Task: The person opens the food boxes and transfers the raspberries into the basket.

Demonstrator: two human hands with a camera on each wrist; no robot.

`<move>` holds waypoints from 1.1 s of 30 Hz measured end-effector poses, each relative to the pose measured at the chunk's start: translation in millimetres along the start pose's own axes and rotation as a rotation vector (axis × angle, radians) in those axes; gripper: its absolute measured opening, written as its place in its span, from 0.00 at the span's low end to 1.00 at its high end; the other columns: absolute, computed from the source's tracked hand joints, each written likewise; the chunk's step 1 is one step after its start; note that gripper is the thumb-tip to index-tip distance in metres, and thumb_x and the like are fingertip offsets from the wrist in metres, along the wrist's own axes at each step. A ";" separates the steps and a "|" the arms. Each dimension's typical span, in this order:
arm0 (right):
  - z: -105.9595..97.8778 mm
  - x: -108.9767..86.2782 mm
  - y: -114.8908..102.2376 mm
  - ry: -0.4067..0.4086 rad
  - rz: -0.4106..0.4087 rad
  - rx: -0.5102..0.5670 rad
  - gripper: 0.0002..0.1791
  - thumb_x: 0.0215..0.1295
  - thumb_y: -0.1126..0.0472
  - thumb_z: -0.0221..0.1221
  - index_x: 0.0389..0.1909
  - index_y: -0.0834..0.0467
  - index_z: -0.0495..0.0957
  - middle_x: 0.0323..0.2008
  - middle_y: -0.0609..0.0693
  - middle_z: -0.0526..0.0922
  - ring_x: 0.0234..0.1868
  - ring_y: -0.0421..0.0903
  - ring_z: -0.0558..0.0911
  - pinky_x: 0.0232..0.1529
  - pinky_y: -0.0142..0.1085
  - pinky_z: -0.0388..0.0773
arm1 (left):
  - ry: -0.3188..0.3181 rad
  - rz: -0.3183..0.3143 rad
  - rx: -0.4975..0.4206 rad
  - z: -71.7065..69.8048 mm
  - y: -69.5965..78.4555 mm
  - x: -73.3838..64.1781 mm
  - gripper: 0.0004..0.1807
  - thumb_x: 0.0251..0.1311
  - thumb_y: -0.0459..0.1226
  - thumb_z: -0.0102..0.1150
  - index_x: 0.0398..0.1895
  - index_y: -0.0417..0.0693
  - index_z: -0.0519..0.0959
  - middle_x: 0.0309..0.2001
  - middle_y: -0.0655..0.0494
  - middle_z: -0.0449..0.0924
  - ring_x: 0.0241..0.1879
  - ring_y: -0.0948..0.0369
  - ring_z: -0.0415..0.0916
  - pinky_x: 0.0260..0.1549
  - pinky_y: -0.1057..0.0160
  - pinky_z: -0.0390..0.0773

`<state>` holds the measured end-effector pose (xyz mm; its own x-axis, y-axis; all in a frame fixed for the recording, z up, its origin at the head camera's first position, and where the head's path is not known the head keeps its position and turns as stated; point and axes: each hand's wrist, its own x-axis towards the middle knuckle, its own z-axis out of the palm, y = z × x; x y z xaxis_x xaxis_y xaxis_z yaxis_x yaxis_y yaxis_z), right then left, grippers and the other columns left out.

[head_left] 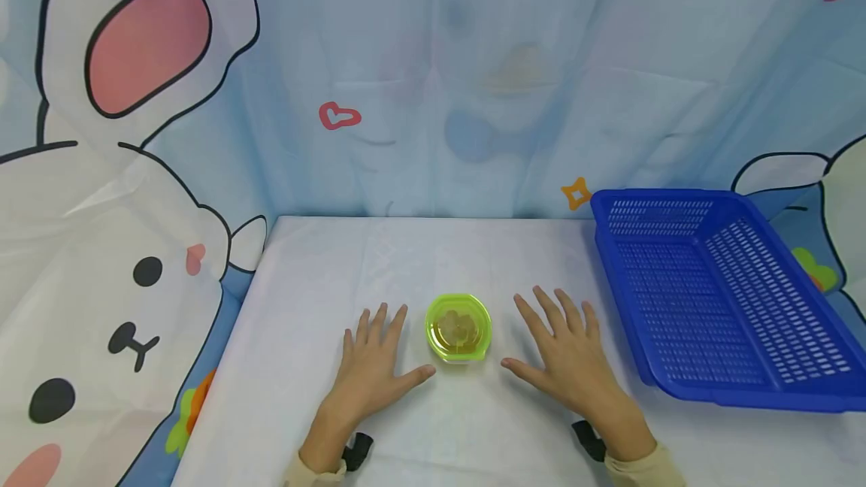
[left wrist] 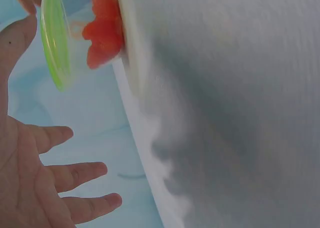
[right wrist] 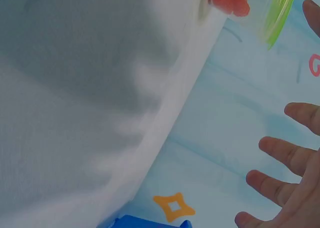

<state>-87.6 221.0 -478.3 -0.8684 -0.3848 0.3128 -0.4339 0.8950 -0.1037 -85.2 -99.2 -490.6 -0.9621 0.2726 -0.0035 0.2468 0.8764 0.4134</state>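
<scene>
A small clear tub with a bright green lid (head_left: 458, 328) stands upright on the white table between my two hands. Through its side, in the left wrist view, red-orange pieces (left wrist: 105, 30) show at the bottom. My left hand (head_left: 370, 378) is to the tub's left, palm down with fingers spread and the thumb pointing toward it. On the other side my right hand (head_left: 568, 359) is spread the same way, its thumb toward the tub. Neither hand holds anything, and both are apart from the tub in the head view.
A blue plastic basket (head_left: 619, 299) with slotted walls stands on the right of the table, beyond my right hand. The white tabletop (head_left: 304, 284) ends at a light blue curtain (head_left: 419, 156) printed with cartoon figures, which hangs behind and to the left.
</scene>
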 end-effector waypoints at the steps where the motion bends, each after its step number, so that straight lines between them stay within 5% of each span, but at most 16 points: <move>1: 0.9 0.6 0.0 0.011 -0.015 0.008 0.53 0.55 0.26 0.60 0.76 0.52 0.61 0.72 0.62 0.62 0.71 0.69 0.56 0.64 0.71 0.48 | -0.002 0.005 -0.014 0.9 1.3 0.7 0.56 0.54 0.74 0.54 0.81 0.57 0.51 0.77 0.42 0.50 0.75 0.38 0.42 0.65 0.29 0.47; 23: 24.4 17.1 -14.6 0.069 -0.294 0.308 0.36 0.58 0.47 0.72 0.66 0.54 0.74 0.69 0.56 0.70 0.67 0.64 0.66 0.58 0.66 0.65 | -0.049 0.081 -0.134 12.2 15.8 9.3 0.53 0.62 0.70 0.50 0.80 0.49 0.50 0.75 0.37 0.55 0.73 0.37 0.50 0.66 0.33 0.53; 33: 32.5 19.7 -17.9 0.068 -0.321 0.328 0.36 0.53 0.53 0.75 0.64 0.52 0.77 0.66 0.55 0.74 0.64 0.64 0.71 0.56 0.64 0.69 | -0.077 0.085 -0.173 13.3 15.9 12.2 0.52 0.63 0.69 0.50 0.81 0.49 0.49 0.74 0.37 0.56 0.73 0.40 0.52 0.67 0.37 0.55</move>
<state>-104.7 190.1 -501.0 -0.6648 -0.6055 0.4375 -0.7407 0.6101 -0.2813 -91.4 -76.7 -496.2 -0.9254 0.3778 -0.0293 0.2964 0.7697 0.5654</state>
